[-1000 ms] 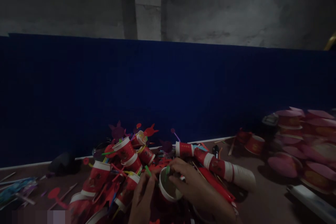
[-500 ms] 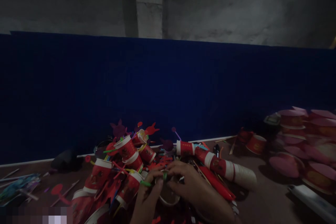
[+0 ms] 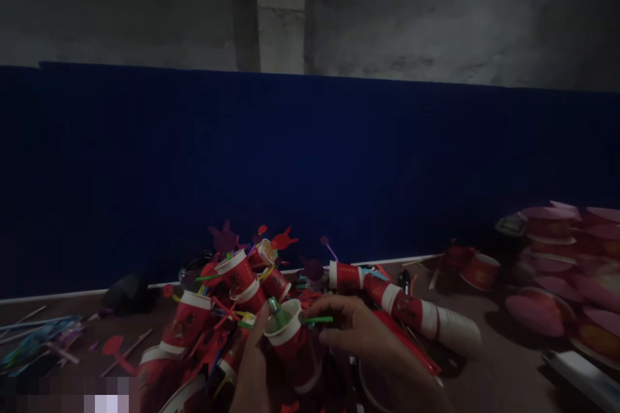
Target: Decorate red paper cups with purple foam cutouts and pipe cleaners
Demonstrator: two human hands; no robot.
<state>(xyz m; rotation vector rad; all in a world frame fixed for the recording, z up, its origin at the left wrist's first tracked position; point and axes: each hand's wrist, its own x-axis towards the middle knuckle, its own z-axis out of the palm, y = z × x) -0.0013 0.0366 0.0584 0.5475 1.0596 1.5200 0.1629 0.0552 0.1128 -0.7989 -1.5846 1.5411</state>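
Note:
A red paper cup [image 3: 295,356] with a white rim stands upright in front of me. My left hand [image 3: 252,364] grips it from the left side. Inside its mouth sits a bent green strip [image 3: 277,315], perhaps part of a straw. A green straw [image 3: 318,319] sticks out through the cup's right side below the rim. Around that straw my right hand [image 3: 356,329] is curved, index finger and thumb apart, the index fingertip close to the cup wall. The right hand's other fingers are mostly hidden.
Several red cups [image 3: 186,319] with straws and cut-out shapes pile up on the left. A row of nested cups [image 3: 411,310] lies at right. Pink-topped red tubs [image 3: 547,226] are stacked far right, near a white box [image 3: 584,371]. A blue panel [image 3: 310,161] rises behind.
The cup has turned from its opening facing me to upright. The green straw now points out to the right, and my hands have moved apart to either side.

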